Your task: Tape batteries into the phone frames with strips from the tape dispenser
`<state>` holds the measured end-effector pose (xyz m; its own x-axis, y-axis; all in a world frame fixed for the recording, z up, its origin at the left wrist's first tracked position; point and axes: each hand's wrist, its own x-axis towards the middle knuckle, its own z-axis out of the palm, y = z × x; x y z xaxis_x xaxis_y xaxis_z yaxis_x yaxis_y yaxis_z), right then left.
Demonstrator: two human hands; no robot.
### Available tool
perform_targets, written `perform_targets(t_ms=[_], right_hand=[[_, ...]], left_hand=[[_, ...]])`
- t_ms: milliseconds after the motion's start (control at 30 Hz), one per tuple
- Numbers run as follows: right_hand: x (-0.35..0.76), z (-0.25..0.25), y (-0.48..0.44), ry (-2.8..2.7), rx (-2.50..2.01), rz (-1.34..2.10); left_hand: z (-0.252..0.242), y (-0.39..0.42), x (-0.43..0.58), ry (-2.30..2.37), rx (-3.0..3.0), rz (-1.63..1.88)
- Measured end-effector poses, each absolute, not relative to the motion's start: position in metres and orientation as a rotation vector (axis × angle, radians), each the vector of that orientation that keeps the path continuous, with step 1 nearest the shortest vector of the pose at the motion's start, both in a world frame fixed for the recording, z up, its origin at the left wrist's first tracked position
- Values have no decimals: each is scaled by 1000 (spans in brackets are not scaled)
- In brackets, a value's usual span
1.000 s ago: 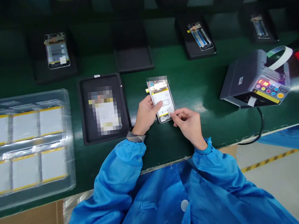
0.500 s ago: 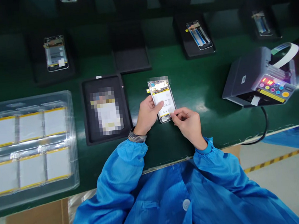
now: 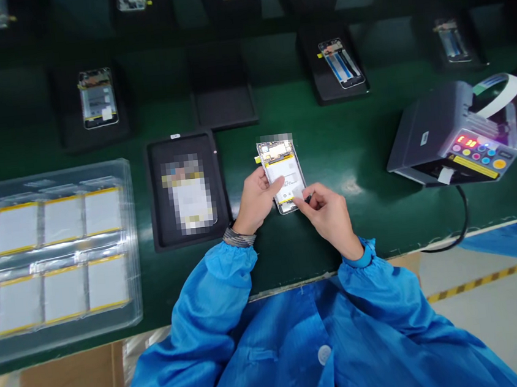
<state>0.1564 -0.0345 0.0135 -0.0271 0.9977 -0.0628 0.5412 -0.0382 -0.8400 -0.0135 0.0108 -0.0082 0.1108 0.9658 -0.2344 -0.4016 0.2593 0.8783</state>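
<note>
An opened smartphone (image 3: 283, 175) lies in a metal-edged frame, showing a white-labelled battery with yellow strips and a partly blurred top end. My left hand (image 3: 254, 201) holds it from the lower left, with the thumb on the battery. My right hand (image 3: 328, 220) pinches at the phone's lower right corner. A small dark tip shows by those fingertips, too small to identify. Blue sleeves cover both arms.
A clear plastic tray (image 3: 53, 258) of flat batteries lies to the left. A black mat (image 3: 215, 222) holds a blurred phone. Further phones sit on black mats at the back. A tape dispenser (image 3: 451, 136) with lit buttons stands at right. The green bench edge (image 3: 336, 271) runs below my hands.
The whole scene has drifted slightly right in view. My right fingers have shifted closer to the phone's lower right corner, and the phone stays in my left hand.
</note>
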Motion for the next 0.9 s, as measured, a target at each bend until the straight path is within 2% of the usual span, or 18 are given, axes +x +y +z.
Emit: perform_targets(t_ms=[333,400,600,900], right_hand=[[159,9,-31,-1535,-1627,899],[160,9,-27,-1480,-1593,1004],[162,19,-7,-1279,-1359,1642],[160,23,13,-1299,-1136,1790]], left_hand=[[-7,10,-14,953,696,1142],[-6,10,-14,946,691,1128],[2,7,-18,908,715,1083],[21,10,-30,1000,722,1142]])
